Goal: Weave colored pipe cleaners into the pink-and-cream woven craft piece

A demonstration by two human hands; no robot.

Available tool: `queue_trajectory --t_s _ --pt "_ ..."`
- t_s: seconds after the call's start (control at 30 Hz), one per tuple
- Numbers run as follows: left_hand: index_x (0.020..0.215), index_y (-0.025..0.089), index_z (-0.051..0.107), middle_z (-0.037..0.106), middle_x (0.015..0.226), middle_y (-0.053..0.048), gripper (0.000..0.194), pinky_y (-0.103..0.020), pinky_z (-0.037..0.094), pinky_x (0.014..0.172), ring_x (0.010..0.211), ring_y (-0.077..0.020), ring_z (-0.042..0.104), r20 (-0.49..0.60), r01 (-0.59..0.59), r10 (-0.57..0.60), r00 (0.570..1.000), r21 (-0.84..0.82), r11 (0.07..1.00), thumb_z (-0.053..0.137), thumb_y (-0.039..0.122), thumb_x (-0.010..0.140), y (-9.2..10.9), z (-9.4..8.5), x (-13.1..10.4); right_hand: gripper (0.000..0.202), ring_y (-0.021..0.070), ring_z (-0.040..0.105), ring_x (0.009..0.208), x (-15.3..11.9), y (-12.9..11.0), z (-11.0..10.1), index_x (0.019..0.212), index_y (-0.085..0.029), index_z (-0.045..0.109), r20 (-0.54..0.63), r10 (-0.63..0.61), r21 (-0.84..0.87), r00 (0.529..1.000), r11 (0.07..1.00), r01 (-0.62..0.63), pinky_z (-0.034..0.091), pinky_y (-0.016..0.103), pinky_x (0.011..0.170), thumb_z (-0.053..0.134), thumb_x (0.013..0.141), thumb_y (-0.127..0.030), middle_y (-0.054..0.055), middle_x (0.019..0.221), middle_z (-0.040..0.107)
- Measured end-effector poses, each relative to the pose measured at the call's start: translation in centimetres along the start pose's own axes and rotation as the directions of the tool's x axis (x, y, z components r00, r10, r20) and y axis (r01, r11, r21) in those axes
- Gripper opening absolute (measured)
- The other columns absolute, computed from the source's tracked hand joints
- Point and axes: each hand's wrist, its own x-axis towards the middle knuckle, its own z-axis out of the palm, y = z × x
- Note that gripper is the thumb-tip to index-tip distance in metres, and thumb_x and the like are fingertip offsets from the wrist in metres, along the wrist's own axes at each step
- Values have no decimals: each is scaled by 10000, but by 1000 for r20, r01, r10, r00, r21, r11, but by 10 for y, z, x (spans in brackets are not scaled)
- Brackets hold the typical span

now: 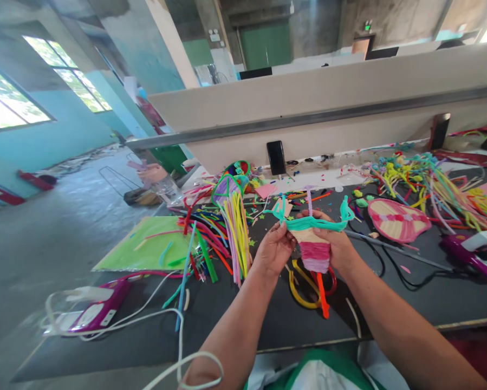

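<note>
Left hand [273, 249] and right hand [336, 245] both pinch a small woven pipe-cleaner fan [314, 246] between them, held above the dark table [430, 303]; teal pipe cleaner [316, 222] runs across its top, orange stem [323, 295] hangs below. Finished pink fan [397, 219] lies near on the right; loose pipe-cleaner bundle [237, 230] on the left; purple glue gun [99, 310] well apart.

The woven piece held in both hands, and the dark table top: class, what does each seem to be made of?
Woven piece: probably fuzzy chenille stems, matte; soft pink, cream and teal strands, bent ends. Table top: looks like dark matte sheet, perhaps rubber or laminate; no shine.
</note>
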Motion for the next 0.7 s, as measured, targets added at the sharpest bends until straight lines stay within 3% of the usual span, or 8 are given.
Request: queue_trajectory --t_s 0.1,0.3,0.5,0.6,0.7 --pt "748 126 597 565 617 14 157 -210 436 569 545 -73 514 11 -12 11 1000 40 999 736 139 678 0 0 -1 404 233 641 1010 0 1 0 1103 -242 603 -14 -2 -14 1000 1000 2 499 405 890 660 714 -153 43 1017 712" --pt "632 155 506 504 567 48 238 -203 413 578 540 -65 499 -107 -173 180 978 71 982 740 115 648 -7 2 -2 412 219 655 979 1 4 -1 1111 -254 612 -91 -19 -38 996 999 15 483 391 918 693 716 -173 35 1032 713" --pt "643 155 523 489 569 38 214 -243 438 584 530 -83 482 -49 5 -5 999 10 1000 702 266 682 6 8 -4 431 226 668 934 0 2 0 1136 -246 603 -96 -18 -41 995 999 14 509 387 865 687 718 -175 42 1036 710" --pt "647 160 516 466 557 46 226 -241 424 570 524 -83 469 -41 -20 24 999 112 994 718 260 662 11 7 -5 420 225 670 925 0 0 0 1128 -244 605 -90 -5 1 996 1000 5 512 384 857 669 722 -155 38 1050 705" --pt "684 150 539 464 577 44 216 -222 382 529 519 -76 455 6 -105 109 994 336 936 734 237 656 11 4 -5 403 223 673 908 1 -3 -1 1113 -239 611 -113 -6 30 994 1000 10 517 377 838 660 723 -150 35 1040 709"
